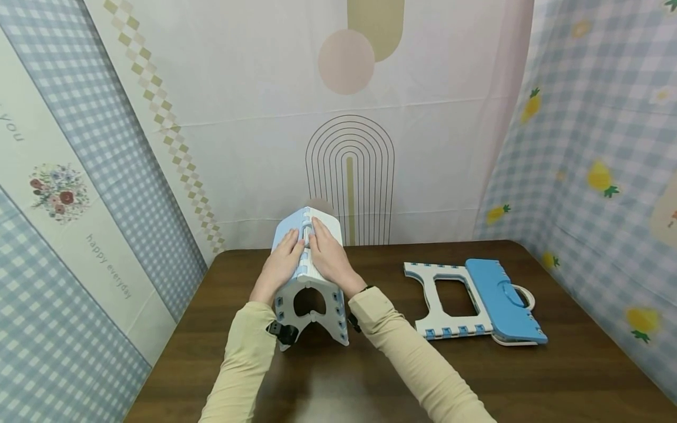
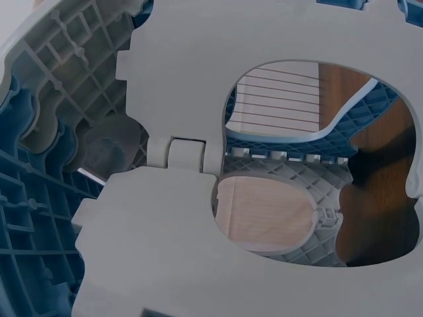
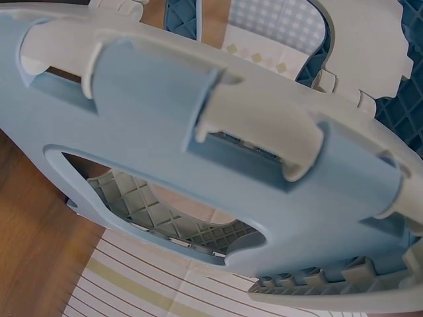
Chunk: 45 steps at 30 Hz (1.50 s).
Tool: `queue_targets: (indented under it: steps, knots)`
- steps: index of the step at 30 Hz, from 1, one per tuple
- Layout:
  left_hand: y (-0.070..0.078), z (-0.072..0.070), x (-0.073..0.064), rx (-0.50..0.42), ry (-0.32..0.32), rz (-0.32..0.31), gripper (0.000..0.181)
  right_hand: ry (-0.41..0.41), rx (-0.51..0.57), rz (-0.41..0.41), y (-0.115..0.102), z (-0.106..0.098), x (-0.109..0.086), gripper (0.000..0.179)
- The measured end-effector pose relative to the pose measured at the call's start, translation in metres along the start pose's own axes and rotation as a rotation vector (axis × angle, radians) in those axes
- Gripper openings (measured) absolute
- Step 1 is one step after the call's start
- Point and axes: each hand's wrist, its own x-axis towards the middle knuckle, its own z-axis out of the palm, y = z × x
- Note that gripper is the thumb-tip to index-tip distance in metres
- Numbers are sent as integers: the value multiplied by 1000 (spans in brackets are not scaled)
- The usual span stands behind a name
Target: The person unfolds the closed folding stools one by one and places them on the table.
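Note:
A blue-and-white folding step stool [image 1: 332,226] stands partly folded at the table's middle left, its two top halves sloping like a roof from a hinged ridge. My left hand [image 1: 280,264] lies on the left slope, fingers straight and pointing away. On the right slope rests my right hand [image 1: 329,255], also with extended fingers, close to the ridge. The left wrist view shows the white end panel [image 2: 145,224] with its hinge and round opening. Blue and white hinge knuckles [image 3: 158,105] fill the right wrist view. Neither wrist view shows fingers.
A second blue-and-white folding stool [image 1: 502,299] lies flattened on the right of the brown wooden table [image 1: 370,376], its white handle [image 1: 526,296] pointing right. Patterned cloths hang behind the table and along both sides.

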Motion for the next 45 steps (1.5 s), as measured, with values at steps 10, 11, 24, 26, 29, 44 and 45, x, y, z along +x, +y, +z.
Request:
queue_targets:
  steps: [10, 11, 24, 26, 29, 44, 45]
  knots:
    - [-1, 0, 1, 23, -5, -1, 59, 5, -18, -5, -2, -1, 0, 52]
    - [-1, 0, 1, 27, -5, 1, 59, 6, -22, -4, -2, 0, 0, 52]
    - [-3, 3, 1, 101, -9, 16, 60, -48, -129, 17, -2, -2, -2, 52]
    - [-3, 3, 2, 125, -7, 22, 59, -72, -157, 28, -1, -3, -2, 53]
    - [-3, 3, 4, 156, -6, 27, 58, -102, -180, 40, 0, -4, -1, 54]
    - [7, 12, 17, 204, 13, -11, 56, -157, -222, 14, 14, -15, 10, 53]
    - [8, 13, 18, 208, 12, -12, 56, -161, -229, 14, 15, -16, 11, 53]
